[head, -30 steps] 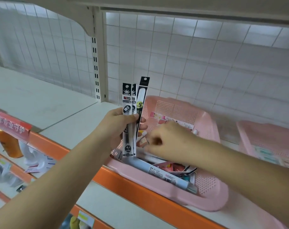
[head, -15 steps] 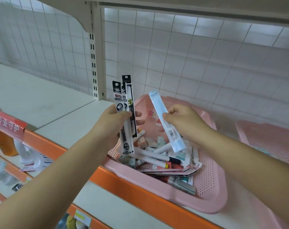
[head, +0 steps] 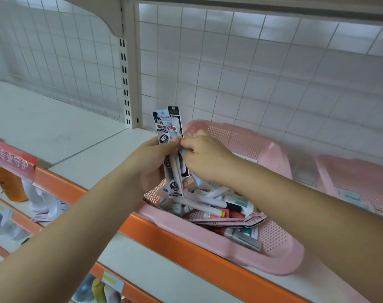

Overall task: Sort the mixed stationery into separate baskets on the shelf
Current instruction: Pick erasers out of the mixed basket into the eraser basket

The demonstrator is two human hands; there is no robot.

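Pink basket [head: 291,259] of mixed stationery [head: 210,204] sat on shelf [head: 66,136]. Left hand [head: 151,160] fingers curled round upright refill packs [head: 175,189]; right hand [head: 208,158] fingers pinched one pack there.

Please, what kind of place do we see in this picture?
Most likely a shop, in a stationery aisle. The shelf has an orange price rail, a red label with printed text hangs at the left, and the pen refills are in retail packs.

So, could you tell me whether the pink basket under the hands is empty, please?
Not empty. The pink basket holds a loose pile of mixed stationery, pens and packets; bare mesh shows at its right end.
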